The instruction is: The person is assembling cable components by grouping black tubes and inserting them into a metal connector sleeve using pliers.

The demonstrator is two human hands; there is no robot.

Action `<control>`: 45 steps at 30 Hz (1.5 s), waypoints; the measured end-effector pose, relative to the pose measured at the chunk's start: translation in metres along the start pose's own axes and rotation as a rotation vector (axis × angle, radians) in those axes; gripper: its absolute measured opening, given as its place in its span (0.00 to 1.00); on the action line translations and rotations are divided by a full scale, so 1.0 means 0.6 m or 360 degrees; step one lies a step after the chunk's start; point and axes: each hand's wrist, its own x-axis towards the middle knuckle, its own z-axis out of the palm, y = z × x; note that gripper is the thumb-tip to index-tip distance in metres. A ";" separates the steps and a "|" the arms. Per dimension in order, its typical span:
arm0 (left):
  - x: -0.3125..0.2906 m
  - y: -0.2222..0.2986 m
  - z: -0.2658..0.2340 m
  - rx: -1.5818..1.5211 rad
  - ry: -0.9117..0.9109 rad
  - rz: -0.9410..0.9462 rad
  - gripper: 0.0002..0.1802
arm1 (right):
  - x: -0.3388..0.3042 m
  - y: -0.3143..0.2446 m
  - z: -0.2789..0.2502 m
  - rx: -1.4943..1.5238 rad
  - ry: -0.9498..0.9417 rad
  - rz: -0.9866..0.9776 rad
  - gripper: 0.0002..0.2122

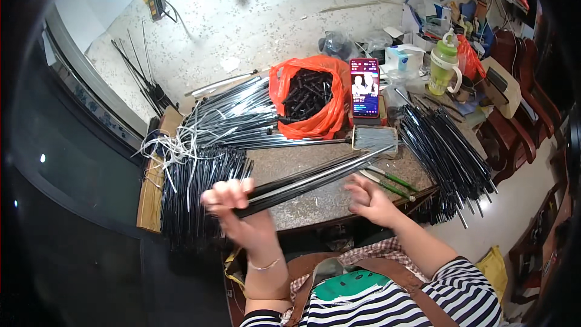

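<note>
The left hand (233, 203) is clenched around a bundle of thin black rods (315, 178), which slants up toward two o'clock across the counter (321, 203). The right hand (369, 200) hovers just beside the bundle at four o'clock, fingers loosely spread, holding nothing. An orange bag (308, 97) of dark pieces sits at twelve o'clock, with a phone (364, 88) propped beside it.
</note>
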 end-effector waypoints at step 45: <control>0.129 -0.247 -0.200 0.3512 -0.1729 -0.0163 0.07 | 0.039 -0.113 -0.020 -0.0363 0.0313 -0.0565 0.08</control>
